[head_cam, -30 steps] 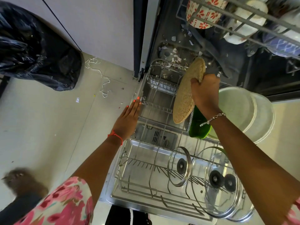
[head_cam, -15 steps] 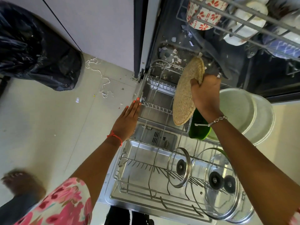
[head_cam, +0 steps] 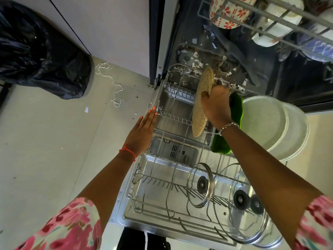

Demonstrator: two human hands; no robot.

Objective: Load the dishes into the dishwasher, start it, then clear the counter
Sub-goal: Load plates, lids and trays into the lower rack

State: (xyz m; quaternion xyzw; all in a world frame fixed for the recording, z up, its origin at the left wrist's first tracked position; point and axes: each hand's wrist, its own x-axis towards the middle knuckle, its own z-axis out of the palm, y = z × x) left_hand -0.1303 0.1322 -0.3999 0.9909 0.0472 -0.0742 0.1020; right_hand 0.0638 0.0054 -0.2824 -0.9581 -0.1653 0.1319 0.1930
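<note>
Over the rack [head_cam: 177,118], right hand [head_cam: 216,105] grips mat [head_cam: 200,107], upright beside its thumb, perhaps seated; left hand [head_cam: 142,132] flat.

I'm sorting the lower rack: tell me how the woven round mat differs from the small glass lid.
The woven mat is opaque tan; the small glass lid is clear with a dark knob. The right hand grips the mat; the lid stands unheld. Both are round and on edge.
</note>
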